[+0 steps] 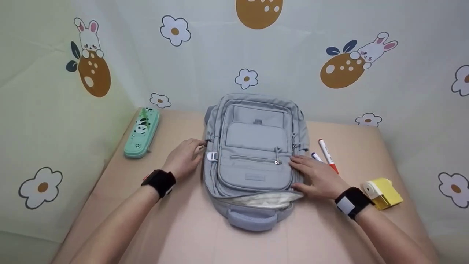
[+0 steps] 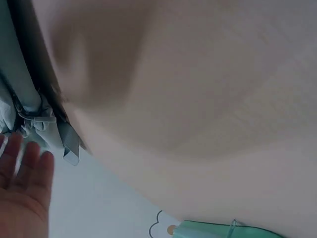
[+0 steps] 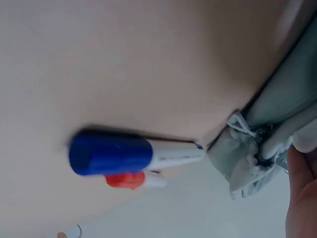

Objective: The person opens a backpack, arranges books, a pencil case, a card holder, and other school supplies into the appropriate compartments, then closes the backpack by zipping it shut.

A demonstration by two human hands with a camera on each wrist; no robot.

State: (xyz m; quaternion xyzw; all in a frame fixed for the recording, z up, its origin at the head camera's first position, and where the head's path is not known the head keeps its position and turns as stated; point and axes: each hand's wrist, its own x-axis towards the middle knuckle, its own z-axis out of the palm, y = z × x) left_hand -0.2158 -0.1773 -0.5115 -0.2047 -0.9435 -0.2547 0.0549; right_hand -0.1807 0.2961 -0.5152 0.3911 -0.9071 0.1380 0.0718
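A grey-blue backpack (image 1: 256,146) lies flat, front pocket up, with its carry handle (image 1: 253,220) toward me. Its main compartment gapes at the handle end, showing pale lining (image 1: 262,200). My left hand (image 1: 185,157) is at the bag's left side near a white strap buckle (image 1: 212,156), fingertips right at the edge. In the left wrist view its fingers (image 2: 38,173) look nearly straight. Along the bag's right edge rests my right hand (image 1: 318,176), fingers extended over the front and thumb spread near the gaping corner.
A mint panda pencil case (image 1: 142,132) lies at the table's far left. Right of the bag lie a red-capped marker (image 1: 328,154) and a blue-capped marker (image 3: 119,152). A yellow-and-white box-like item (image 1: 383,193) sits by my right wrist. Printed fabric curtains enclose the table.
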